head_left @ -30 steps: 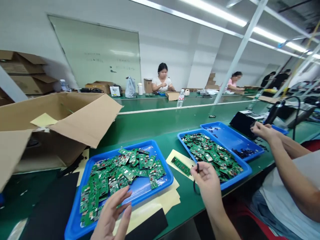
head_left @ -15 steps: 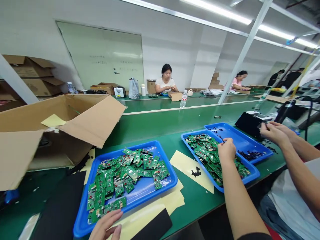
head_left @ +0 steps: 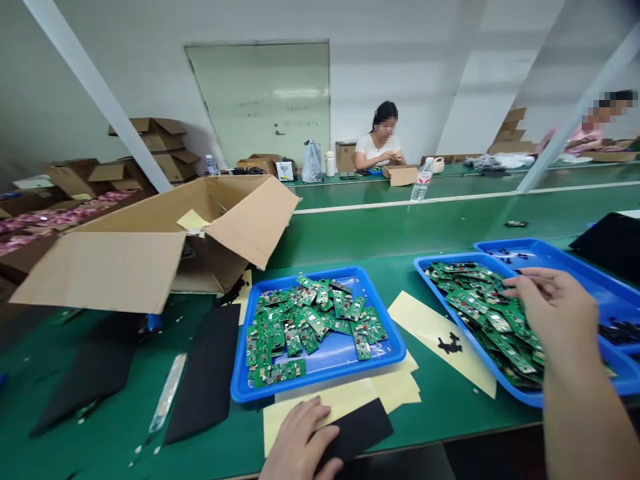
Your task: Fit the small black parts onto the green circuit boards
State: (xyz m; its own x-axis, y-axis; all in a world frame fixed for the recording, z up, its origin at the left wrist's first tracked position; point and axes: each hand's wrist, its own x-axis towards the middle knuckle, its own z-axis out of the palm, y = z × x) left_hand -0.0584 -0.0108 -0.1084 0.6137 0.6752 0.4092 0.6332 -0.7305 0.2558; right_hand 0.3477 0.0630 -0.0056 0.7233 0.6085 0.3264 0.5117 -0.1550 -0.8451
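Observation:
My left hand point(head_left: 303, 440) lies with fingers spread over yellow paper point(head_left: 345, 395) and a black strip point(head_left: 363, 427) at the table's front. Just beyond it is a blue tray point(head_left: 320, 381) of loose green circuit boards point(head_left: 315, 320). On the right, my right hand point(head_left: 563, 317) is closed in a pinch above a second blue tray point(head_left: 425, 267), heaped with circuit boards point(head_left: 493, 317). A small black piece point(head_left: 519, 272) shows at its fingertips, partly hidden by them. Between the trays, several black pieces point(head_left: 450, 343) lie on a yellow sheet point(head_left: 415, 313).
An open cardboard box point(head_left: 125, 260) stands at the left, with black sheets point(head_left: 205, 373) before it. A third blue tray point(head_left: 590, 273) holding small black pieces is at the right. A water bottle point(head_left: 421, 180) and a seated co-worker point(head_left: 383, 143) are across the green bench.
The view has swung left, so the trays appear further right. My left hand has come down from the tray's near edge onto the paper and black strip. My right hand stays pinched above the boards.

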